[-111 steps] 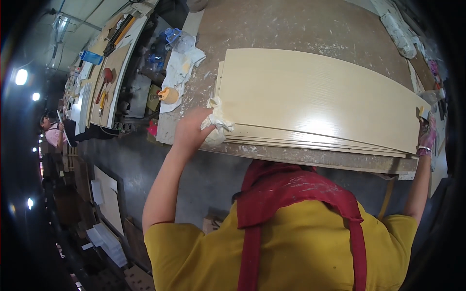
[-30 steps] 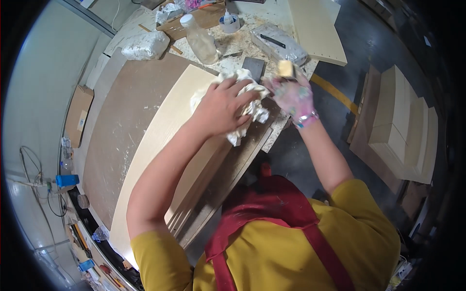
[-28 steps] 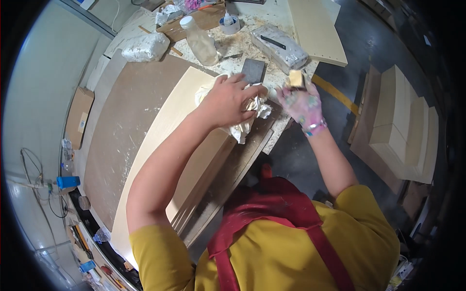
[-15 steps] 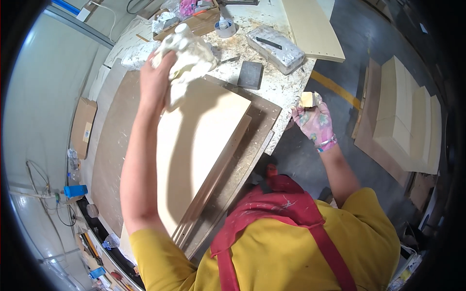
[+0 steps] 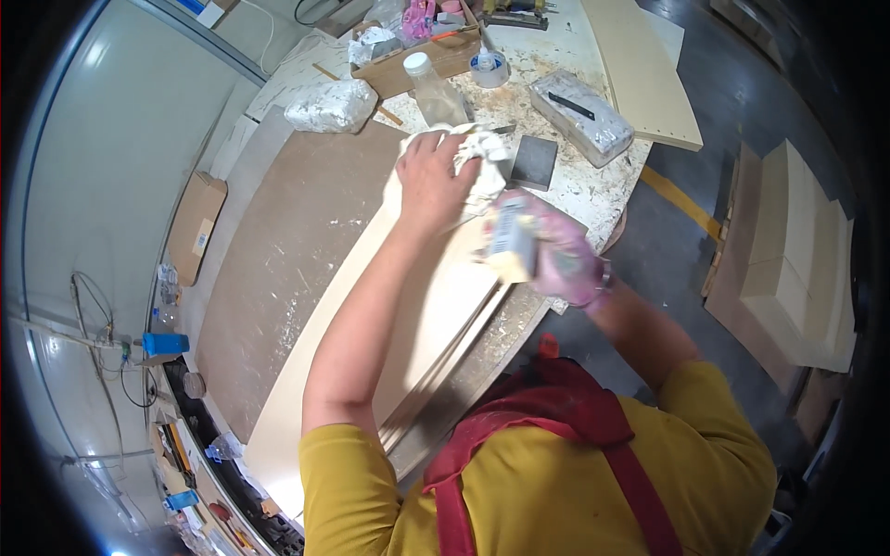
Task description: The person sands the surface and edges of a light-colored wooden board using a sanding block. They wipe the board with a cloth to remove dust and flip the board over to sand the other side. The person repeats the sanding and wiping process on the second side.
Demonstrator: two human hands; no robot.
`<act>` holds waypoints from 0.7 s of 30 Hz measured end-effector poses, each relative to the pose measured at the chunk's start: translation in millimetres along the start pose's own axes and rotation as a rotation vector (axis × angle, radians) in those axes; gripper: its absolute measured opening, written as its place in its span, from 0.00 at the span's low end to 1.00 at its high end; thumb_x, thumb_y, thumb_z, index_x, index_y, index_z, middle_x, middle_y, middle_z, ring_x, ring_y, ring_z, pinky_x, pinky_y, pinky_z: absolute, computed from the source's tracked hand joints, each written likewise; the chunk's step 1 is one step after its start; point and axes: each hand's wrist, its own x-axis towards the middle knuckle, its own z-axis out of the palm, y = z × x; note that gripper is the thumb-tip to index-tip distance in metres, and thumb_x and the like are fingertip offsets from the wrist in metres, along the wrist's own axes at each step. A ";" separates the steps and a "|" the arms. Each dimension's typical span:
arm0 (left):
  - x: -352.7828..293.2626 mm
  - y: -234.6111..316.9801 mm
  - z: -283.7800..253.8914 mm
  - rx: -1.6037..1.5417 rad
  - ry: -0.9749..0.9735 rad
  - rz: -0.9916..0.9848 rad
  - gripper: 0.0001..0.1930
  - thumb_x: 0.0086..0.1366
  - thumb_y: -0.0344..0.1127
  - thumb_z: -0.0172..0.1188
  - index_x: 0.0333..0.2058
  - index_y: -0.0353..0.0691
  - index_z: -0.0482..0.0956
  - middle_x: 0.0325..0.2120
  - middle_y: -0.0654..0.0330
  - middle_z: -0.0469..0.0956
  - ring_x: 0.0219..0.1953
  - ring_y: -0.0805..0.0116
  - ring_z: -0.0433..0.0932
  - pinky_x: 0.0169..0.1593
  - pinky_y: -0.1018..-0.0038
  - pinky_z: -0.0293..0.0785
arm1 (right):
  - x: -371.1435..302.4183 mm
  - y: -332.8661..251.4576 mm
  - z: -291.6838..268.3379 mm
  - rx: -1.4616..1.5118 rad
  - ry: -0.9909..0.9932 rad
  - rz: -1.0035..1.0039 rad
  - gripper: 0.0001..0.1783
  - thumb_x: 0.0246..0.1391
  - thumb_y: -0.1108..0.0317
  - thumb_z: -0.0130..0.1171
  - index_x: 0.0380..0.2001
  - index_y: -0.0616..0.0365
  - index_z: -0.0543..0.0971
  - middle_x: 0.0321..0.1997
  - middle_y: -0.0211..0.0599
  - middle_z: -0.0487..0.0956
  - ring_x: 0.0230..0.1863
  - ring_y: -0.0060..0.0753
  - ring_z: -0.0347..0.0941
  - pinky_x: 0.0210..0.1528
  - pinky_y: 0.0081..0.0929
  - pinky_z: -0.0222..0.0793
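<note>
Gloved R hand (image 5: 561,255) is moving since the earlier frame from off the bench edge to the R edge of the stacked panels (image 5: 428,320), clasping a blurred grey/yellow block (image 5: 512,246); contact w/ panel I'm not able to tell. L hand (image 5: 431,190) is shifting from near the bottle (image 5: 434,93) to the panels' far end, clutching white cloth (image 5: 484,169) there. Panels' long axis is running lower L to upper R, L forearm crossing above. R hand is sitting nearer that edge. Dark pad (image 5: 535,163) is lying just past the cloth, bottle standing behind.

Smooth board (image 5: 447,285) (faintly glossy), cloth rag (image 5: 489,159).
</note>
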 end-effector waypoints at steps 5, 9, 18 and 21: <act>15.2 -66.9 13.1 -0.261 -0.183 -0.617 0.20 0.59 0.42 0.61 0.47 0.38 0.76 0.37 0.45 0.80 0.41 0.49 0.79 0.47 0.60 0.72 | 35.6 39.2 3.0 -0.136 0.637 0.248 0.18 0.65 0.56 0.44 0.50 0.56 0.70 0.51 0.31 0.75 0.52 0.35 0.73 0.56 0.45 0.70; 6.6 -83.4 -55.6 -0.529 -0.044 -0.853 0.18 0.60 0.42 0.60 0.43 0.34 0.77 0.35 0.47 0.80 0.40 0.54 0.79 0.46 0.64 0.74 | 21.6 41.8 -26.0 0.070 0.432 0.080 0.19 0.66 0.57 0.42 0.50 0.60 0.70 0.50 0.49 0.75 0.53 0.54 0.73 0.58 0.55 0.69; -122.4 -96.4 -93.6 0.150 -0.175 -0.563 0.17 0.61 0.43 0.54 0.46 0.42 0.74 0.40 0.47 0.75 0.44 0.46 0.74 0.48 0.55 0.70 | 18.8 36.5 -22.7 -0.012 0.209 0.082 0.20 0.62 0.55 0.48 0.49 0.58 0.72 0.48 0.37 0.76 0.52 0.42 0.71 0.64 0.60 0.58; -201.8 -146.8 -161.3 0.138 -0.099 -0.843 0.17 0.63 0.44 0.51 0.46 0.40 0.74 0.40 0.45 0.75 0.44 0.45 0.73 0.48 0.55 0.69 | 18.0 30.1 -20.3 0.019 0.330 0.133 0.21 0.62 0.54 0.48 0.50 0.58 0.71 0.49 0.37 0.76 0.53 0.43 0.71 0.65 0.60 0.57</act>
